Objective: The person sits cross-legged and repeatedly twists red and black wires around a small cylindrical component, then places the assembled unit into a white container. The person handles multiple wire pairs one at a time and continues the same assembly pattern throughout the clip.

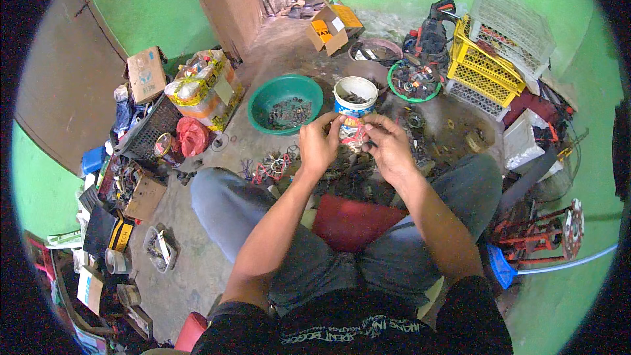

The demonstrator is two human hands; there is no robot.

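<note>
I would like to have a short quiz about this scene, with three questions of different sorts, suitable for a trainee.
1. Multiple choice: what colour is the wide basin to the left of the white bucket?
A) red
B) green
C) black
2. True or false: the yellow crate is on the right side of the picture, and the red plastic bag is on the left.
3. Short answer: which hand or hands hold the small red-and-pale thing?

Key:
1. B, green
2. True
3. Both: the left hand and the right hand
</note>
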